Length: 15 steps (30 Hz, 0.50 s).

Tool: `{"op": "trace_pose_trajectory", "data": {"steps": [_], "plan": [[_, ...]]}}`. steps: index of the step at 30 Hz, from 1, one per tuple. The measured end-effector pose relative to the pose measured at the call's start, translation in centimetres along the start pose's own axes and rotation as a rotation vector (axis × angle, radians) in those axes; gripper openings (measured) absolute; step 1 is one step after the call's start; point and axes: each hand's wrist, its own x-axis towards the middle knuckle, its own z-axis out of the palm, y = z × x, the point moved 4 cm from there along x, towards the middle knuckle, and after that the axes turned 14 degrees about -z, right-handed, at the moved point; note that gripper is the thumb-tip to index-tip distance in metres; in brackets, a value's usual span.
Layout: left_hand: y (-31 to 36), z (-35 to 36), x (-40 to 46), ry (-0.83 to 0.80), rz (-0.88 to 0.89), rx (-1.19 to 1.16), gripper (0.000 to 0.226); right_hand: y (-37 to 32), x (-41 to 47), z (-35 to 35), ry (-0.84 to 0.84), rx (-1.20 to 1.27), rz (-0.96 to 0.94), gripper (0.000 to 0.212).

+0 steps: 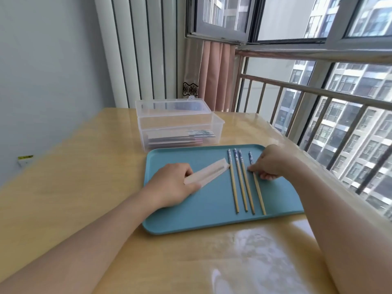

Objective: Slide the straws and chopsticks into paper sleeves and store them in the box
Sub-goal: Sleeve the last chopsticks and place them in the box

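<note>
We're mid-sleeving: left hand [169,185] pinches a sleeve [206,174] on the tray [191,221] — right hand [268,164] pinches the rightmost chopstick [259,192]. Next, lift it and line its tip with the sleeve's mouth; box [180,132] waits behind.

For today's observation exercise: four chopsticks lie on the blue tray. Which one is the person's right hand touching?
The rightmost chopstick, lying slightly apart from the other three. The right hand has its fingers on its upper part; the rest lie untouched.
</note>
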Motion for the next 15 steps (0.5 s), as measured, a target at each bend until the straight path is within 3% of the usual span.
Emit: {"op": "trace_pose_trajectory", "data": {"steps": [7,9,12,15], "plan": [[-1.0,-1.0,0.6,-0.149,-0.052,-0.452,0.013,0.5,-0.7,0.0,0.063,0.184,0.007,0.021],[-1.1,-1.3,0.7,-0.245,-0.058,-0.592,0.008,0.5,-0.7,-0.4,0.123,0.493,-0.007,0.018],[-1.5,-1.5,0.7,-0.422,-0.093,-0.839,0.011,-0.8,-0.5,-0.8,0.187,1.158,-0.098,0.016],[-1.6,-1.5,0.6,-0.491,-0.11,-0.901,0.017,-1.6,-0.4,-1.2,0.334,1.476,-0.184,0.011]]}}
